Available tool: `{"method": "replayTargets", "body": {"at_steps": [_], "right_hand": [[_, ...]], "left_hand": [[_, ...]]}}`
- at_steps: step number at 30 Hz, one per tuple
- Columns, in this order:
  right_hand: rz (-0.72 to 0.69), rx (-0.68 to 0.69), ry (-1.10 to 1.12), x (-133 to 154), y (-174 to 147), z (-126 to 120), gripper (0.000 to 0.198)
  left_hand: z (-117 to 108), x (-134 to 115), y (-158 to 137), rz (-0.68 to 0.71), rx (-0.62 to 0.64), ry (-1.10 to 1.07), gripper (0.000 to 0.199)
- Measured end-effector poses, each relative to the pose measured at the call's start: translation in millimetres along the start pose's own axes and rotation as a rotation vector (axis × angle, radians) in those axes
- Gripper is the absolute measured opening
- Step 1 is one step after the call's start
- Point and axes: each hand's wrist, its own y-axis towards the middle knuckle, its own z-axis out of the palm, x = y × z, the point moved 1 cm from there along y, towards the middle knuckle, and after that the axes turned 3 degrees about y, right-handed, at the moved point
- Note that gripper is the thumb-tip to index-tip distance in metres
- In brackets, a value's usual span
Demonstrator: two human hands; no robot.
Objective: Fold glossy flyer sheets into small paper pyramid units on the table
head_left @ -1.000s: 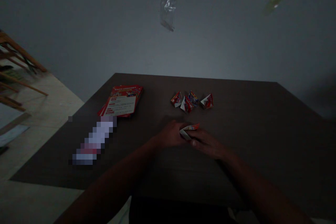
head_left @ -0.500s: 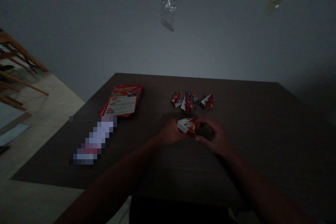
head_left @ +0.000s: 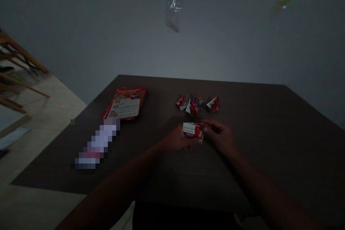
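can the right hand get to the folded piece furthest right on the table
Probably yes: that folded piece lies just beyond the right hand, with the other pieces off to its left, though the hand is at the held paper.

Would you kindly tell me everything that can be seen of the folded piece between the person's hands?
The folded piece looks like printed paper or thin card, mostly red, with a white panel whose small dark text is unreadable. It shows a compact, roughly rectangular outline over the table. The left hand grips its left side; the right hand appears to pinch its right end.
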Motion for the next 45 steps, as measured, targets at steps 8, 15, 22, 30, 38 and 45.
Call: {"method": "replayTargets", "body": {"at_steps": [8,15,22,30,38,45], "right_hand": [[0.048,-0.063,0.026,-1.5,3.7,2.0,0.027],[0.067,-0.035,0.044,0.6,1.3,0.0,0.033],[0.054,0.036,-0.037,5.7,-2.1,2.5,0.03],[0.04,0.009,-0.134,1.4,-1.3,1.2,0.03],[0.028,-0.006,-0.148,5.7,-2.4,1.5,0.031],[0.021,-0.007,-0.189,3.6,-2.3,1.8,0.034]], "left_hand": [[-0.3,0.0,-0.1,0.073,-0.121,-0.013,0.037],[-1.6,-2.7,0.2,0.045,-0.2,-0.075,0.037],[-3.4,-1.3,-0.1,0.059,-0.208,-0.092,0.032],[-2.3,3.7,3.2,0.04,-0.185,-0.112,0.034],[0.7,-1.2,1.9,0.064,-0.166,-0.116,0.035],[0.6,-1.3,0.9,0.049,-0.129,-0.088,0.041]]}}
